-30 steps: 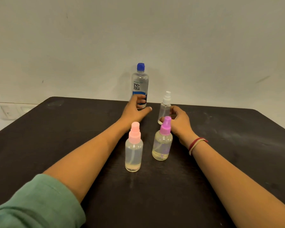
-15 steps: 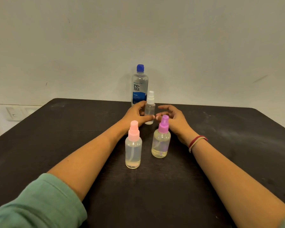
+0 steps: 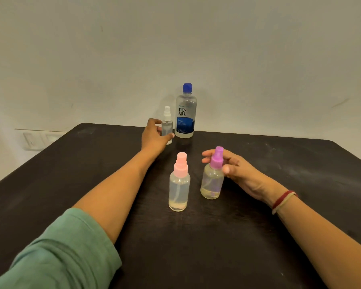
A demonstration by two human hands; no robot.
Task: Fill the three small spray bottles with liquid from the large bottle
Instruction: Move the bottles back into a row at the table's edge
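Note:
The large clear bottle (image 3: 185, 115) with a blue cap and blue label stands upright at the table's far edge. Just left of it my left hand (image 3: 153, 136) grips the small white-capped spray bottle (image 3: 167, 124), which stands upright on the table. A pink-capped spray bottle (image 3: 179, 184) stands alone in the middle with a little yellowish liquid at the bottom. To its right stands the purple-capped spray bottle (image 3: 213, 178); my right hand (image 3: 236, 170) curls loosely around its top from behind, thumb by the cap, without a clear grip.
All bottles stand on a dark table (image 3: 92, 174) set against a pale wall. A white switch plate (image 3: 38, 139) is on the wall beyond the left edge. A red and white band circles my right wrist.
My left hand has carried the white-capped bottle from the middle to the left of the large bottle. My right hand has drawn back to the purple-capped bottle.

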